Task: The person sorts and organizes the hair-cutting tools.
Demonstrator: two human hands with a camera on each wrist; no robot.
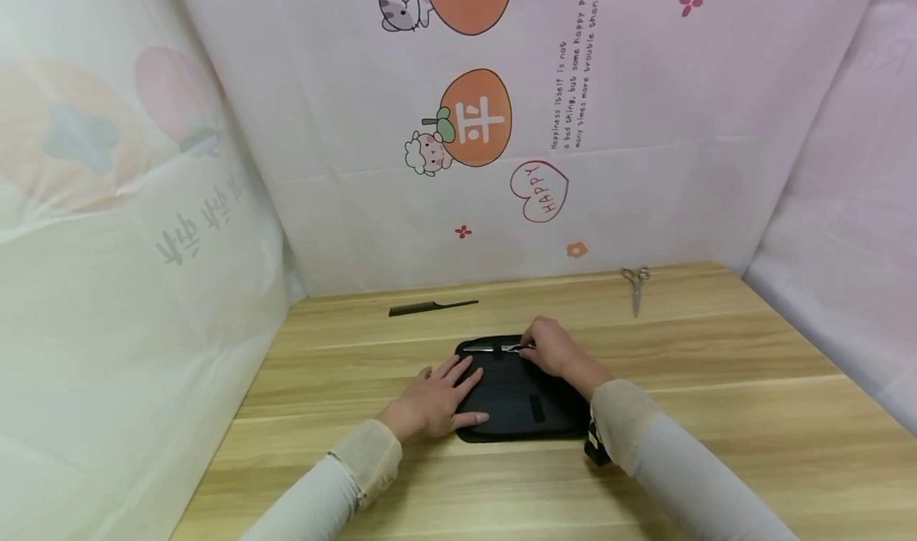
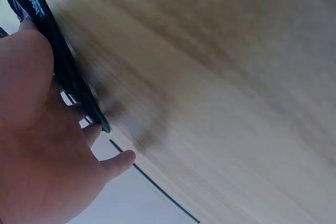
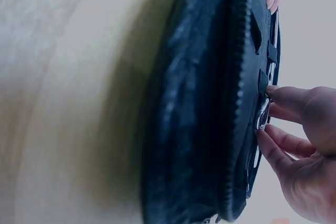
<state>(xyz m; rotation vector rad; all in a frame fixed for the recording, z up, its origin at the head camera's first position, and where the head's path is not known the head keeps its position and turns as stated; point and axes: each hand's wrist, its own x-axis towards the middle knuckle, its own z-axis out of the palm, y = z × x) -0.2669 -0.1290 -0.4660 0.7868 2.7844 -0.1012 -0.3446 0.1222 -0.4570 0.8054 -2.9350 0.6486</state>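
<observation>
A black zip case (image 1: 501,402) lies on the table. Across its far edge lie silver scissors (image 1: 478,349), their blades under a small black strap (image 1: 498,352). My right hand (image 1: 550,348) pinches the scissors at the handle end; in the right wrist view, the finger and thumb tips are at a shiny handle ring (image 3: 262,115). My left hand (image 1: 433,402) rests on the case's left side with its fingers spread. In the left wrist view the left hand (image 2: 47,114) covers part of the case edge (image 2: 68,66).
A black tail comb (image 1: 423,309) lies behind the case to the left. Another pair of scissors (image 1: 636,290) lies at the back right. A small black object with a yellow mark (image 1: 595,448) is partly hidden beside the right sleeve. A printed white cloth (image 1: 344,127) hangs behind the table.
</observation>
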